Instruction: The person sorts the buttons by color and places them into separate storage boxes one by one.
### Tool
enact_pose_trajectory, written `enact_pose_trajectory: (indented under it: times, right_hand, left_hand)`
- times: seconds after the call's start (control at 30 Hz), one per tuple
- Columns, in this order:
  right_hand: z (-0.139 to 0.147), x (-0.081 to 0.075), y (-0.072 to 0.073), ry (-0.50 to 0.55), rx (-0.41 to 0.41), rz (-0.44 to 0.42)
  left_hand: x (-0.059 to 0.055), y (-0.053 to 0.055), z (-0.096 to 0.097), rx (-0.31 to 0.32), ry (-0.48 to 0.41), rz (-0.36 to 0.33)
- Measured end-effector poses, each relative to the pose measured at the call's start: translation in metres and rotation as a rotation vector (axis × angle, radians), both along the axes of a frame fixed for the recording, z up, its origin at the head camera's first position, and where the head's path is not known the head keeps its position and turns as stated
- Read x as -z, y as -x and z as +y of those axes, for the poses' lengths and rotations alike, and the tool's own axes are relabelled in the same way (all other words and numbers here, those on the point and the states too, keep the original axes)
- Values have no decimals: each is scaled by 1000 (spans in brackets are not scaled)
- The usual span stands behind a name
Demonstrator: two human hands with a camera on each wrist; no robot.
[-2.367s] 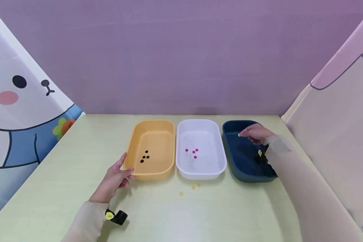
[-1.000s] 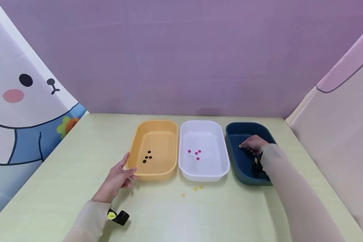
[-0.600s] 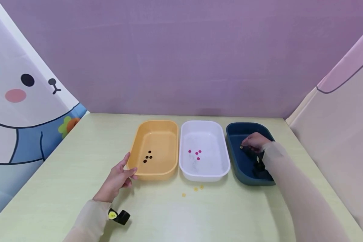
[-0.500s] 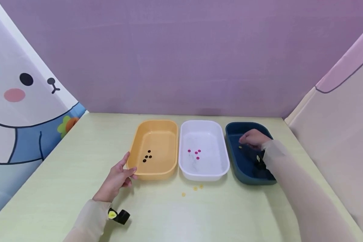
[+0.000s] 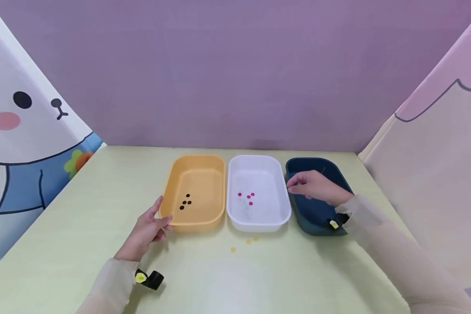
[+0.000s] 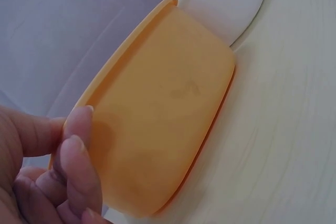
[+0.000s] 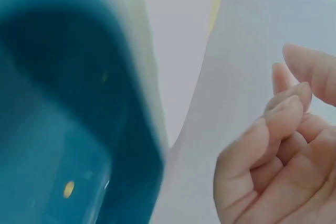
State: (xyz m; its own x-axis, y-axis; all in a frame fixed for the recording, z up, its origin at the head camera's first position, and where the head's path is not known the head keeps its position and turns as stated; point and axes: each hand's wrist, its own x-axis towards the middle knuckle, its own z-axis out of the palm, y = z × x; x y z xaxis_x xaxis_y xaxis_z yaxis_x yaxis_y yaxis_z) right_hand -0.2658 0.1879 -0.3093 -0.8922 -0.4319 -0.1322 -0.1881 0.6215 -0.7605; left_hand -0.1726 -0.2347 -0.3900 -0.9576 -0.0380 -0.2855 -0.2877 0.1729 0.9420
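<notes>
My left hand (image 5: 147, 230) grips the near left corner of an orange-yellow tray (image 5: 198, 226), thumb over the rim and fingers against the outer wall. Several small black discs (image 5: 184, 202) lie in that tray. Over the left rim of a dark blue tray (image 5: 312, 220) hovers my right hand (image 5: 315, 186), fingers loosely curled and thumb apart from them, holding nothing in the right wrist view. One small yellow disc (image 7: 69, 189) rests on the blue tray's floor there; in the head view the hand hides it.
Between the two trays stands a white tray (image 5: 259, 227) with several small red discs (image 5: 249, 197). In front of it, 3 yellow discs (image 5: 233, 249) lie on the pale table (image 5: 204, 279). A purple cloth backdrop (image 5: 235, 78) closes off the back.
My right hand let go of the yellow disc inside the blue tray, then rose and moved left over its rim. My left hand keeps its grip on the orange-yellow tray.
</notes>
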Motion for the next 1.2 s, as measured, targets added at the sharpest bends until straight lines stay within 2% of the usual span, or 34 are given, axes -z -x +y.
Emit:
enact_pose_trajectory:
  times: [0.23,0.43,0.53,0.63,0.77,0.93,1.2]
  right_hand:
    - [-30,5,-44,42,-198,125]
    - [-50,29,-68,84,-357,142]
    - [-55,45,-71,40,-408,105]
    - [-58,59,-72,-9,-416,68]
    - [-62,72,-70,-54,-413,99]
    - [-64,76,-67,-134,-470,176]
    - [-71,78,-69,-284,-528,240]
  left_hand:
    - [-1,-1,0,7,-16,14]
    - [-2,-2,-2,14,-2,4]
    - [-2,-1,-3,29,6,11]
    - [-1,0,-4,39,11,23]
    - [-1,1,-3,30,12,20]
    - [-2,0,-1,33,21,9]
    - [-4,1,-2,20,42,-10]
